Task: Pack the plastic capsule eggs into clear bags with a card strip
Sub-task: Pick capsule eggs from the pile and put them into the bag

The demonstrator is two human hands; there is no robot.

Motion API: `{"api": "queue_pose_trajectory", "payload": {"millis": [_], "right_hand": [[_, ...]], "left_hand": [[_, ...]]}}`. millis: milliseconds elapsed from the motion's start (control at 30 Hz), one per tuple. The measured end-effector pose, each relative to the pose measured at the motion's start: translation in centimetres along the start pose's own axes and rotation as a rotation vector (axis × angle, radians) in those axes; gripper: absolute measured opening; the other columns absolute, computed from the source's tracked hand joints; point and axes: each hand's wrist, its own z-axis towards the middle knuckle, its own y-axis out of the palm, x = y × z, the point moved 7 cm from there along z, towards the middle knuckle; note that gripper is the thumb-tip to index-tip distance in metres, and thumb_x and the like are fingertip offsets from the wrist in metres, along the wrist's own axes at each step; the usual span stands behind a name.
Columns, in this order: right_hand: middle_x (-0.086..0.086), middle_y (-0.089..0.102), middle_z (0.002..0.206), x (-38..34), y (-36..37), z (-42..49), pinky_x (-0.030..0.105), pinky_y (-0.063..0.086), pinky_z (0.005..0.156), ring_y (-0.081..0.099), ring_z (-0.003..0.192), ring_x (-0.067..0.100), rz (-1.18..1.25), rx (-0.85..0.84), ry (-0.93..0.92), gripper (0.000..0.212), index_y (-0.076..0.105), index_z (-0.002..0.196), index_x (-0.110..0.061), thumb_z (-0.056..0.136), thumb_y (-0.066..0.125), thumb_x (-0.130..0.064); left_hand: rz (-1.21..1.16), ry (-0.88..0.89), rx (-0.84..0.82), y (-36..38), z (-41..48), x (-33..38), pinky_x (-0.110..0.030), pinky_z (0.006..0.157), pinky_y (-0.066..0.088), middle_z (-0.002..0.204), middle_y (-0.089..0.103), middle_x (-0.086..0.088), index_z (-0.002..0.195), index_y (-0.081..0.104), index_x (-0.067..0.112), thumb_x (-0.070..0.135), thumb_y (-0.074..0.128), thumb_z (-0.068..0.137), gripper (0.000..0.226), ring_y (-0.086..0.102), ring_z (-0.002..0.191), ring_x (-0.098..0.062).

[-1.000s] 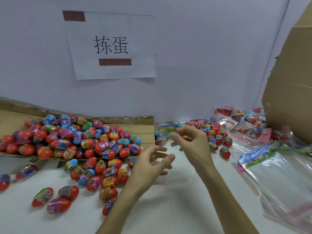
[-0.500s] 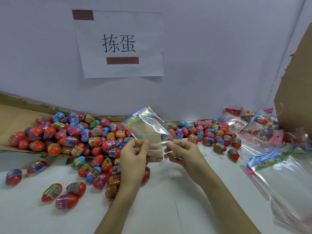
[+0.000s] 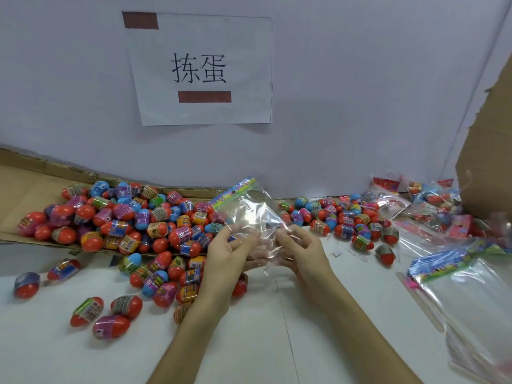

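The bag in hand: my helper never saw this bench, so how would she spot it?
Look straight below the white paper sign on the wall. There the left hand and right hand pinch one clear bag, its colourful strip uppermost. Unlike the flat stack of bags at right, it is held up.

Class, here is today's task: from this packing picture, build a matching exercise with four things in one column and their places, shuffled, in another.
Things: 1 paper sign; 2 clear bag; 3 stack of empty bags; 4 cardboard tray.
Places: A under the egg pile, left; B on the wall; C on the table, right; D pinched between left hand and right hand.
Pairs: 1-B; 2-D; 3-C; 4-A.
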Motion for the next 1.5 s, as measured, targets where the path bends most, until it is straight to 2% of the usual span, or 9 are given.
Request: {"api": "queue_pose_trajectory", "payload": {"millis": [267, 467, 567, 733, 933, 1133, 1233, 1400, 1500], "right_hand": [[0.01, 0.072, 0.086, -0.8, -0.3, -0.2, 0.026, 0.055, 0.064, 0.065, 0.071, 0.019, 0.0, 0.045, -0.087, 0.014, 0.075, 0.105, -0.005, 0.095, 0.066, -0.004], [-0.003, 0.071, 0.089, -4.4, -2.4, -2.6, 0.018, 0.051, 0.057, 0.061, 0.072, 0.007, -0.388, 0.542, -0.544, 0.02, 0.074, 0.113, -0.014, 0.095, 0.068, -0.007], [-0.005, 0.066, 0.098, -5.1, 0.8, -3.6, 0.018, 0.051, 0.062, 0.062, 0.086, 0.005, -0.691, 0.374, -0.784, 0.029, 0.073, 0.117, -0.011, 0.093, 0.066, 0.004], [-0.007, 0.068, 0.101, -3.8, 5.6, -4.6, 0.034, 0.05, 0.079, 0.057, 0.09, 0.019, -0.929, 0.111, -0.889, 0.024, 0.074, 0.11, -0.017, 0.089, 0.067, -0.009], [-0.017, 0.066, 0.123, -3.6, 6.4, -5.0, 0.039, 0.044, 0.094, 0.056, 0.118, 0.01, -0.949, 0.016, -0.849, 0.036, 0.073, 0.112, -0.025, 0.077, 0.074, -0.018], [-0.012, 0.038, 0.159, -2.3, 8.0, -4.7, 0.041, 0.018, 0.12, 0.024, 0.152, 0.011, -1.188, -0.113, -0.728, 0.076, 0.051, 0.145, -0.032, 0.07, 0.056, -0.032], [-0.01, 0.035, 0.162, -2.0, 8.5, -4.6, 0.039, 0.011, 0.122, 0.018, 0.155, 0.013, -1.256, -0.17, -0.739, 0.082, 0.047, 0.149, -0.034, 0.067, 0.058, -0.032], [-0.005, 0.017, 0.169, -1.8, 8.5, -4.4, 0.036, 0.005, 0.122, 0.01, 0.156, 0.011, -1.239, -0.208, -0.739, 0.082, 0.047, 0.148, -0.039, 0.069, 0.063, -0.022], [-0.005, 0.031, 0.164, -2.2, 8.3, -4.6, 0.038, 0.014, 0.123, 0.024, 0.153, 0.01, -1.126, -0.169, -0.749, 0.089, 0.045, 0.15, -0.037, 0.067, 0.06, -0.01]], "left_hand": [[0.079, 0.021, 0.051, -0.8, -0.2, 0.0, -0.031, 0.074, 0.063, 0.098, 0.079, -0.012, 0.115, 0.068, 0.009, -0.003, 0.073, 0.091, 0.028, 0.078, 0.091, -0.029], [0.118, 0.036, 0.114, -0.8, -0.3, 0.5, -0.027, 0.081, 0.061, 0.103, 0.078, -0.003, 0.115, 0.064, 0.016, 0.045, 0.088, 0.076, 0.054, 0.076, 0.102, -0.019], [0.004, -0.027, -0.1, 1.4, -0.6, -0.1, -0.031, 0.092, 0.058, 0.123, 0.075, 0.003, 0.129, 0.06, 0.025, 0.074, 0.086, 0.059, 0.088, 0.071, 0.116, -0.014], [-0.266, -0.053, -0.099, 1.2, -0.5, -0.2, -0.035, 0.087, 0.055, 0.1, 0.068, -0.01, 0.117, 0.069, 0.006, 0.05, 0.065, 0.096, 0.049, 0.068, 0.096, -0.018], [-0.45, -0.186, -0.08, 0.1, -0.3, -0.1, -0.036, 0.084, 0.062, 0.12, 0.072, -0.02, 0.109, 0.081, 0.005, 0.049, 0.038, 0.105, 0.062, 0.073, 0.107, -0.027], [-0.497, -0.22, -0.061, -0.3, -0.2, -0.2, -0.04, 0.093, 0.059, 0.126, 0.072, -0.016, 0.114, 0.08, 0.01, 0.051, 0.031, 0.108, 0.064, 0.071, 0.117, -0.028], [-0.487, -0.278, -0.062, -0.3, -0.3, -0.5, -0.044, 0.11, 0.049, 0.14, 0.063, -0.019, 0.134, 0.068, 0.005, 0.048, 0.04, 0.107, 0.058, 0.059, 0.134, -0.033], [-0.533, -0.304, -0.058, -0.5, -0.4, -0.1, -0.045, 0.105, 0.055, 0.135, 0.065, -0.02, 0.137, 0.065, 0.003, 0.046, 0.043, 0.107, 0.057, 0.062, 0.13, -0.034], [-0.54, -0.223, 0.012, -1.3, -0.3, 0.6, -0.043, 0.097, 0.059, 0.138, 0.065, -0.021, 0.143, 0.058, 0.002, 0.04, 0.045, 0.105, 0.055, 0.068, 0.12, -0.032]]}}
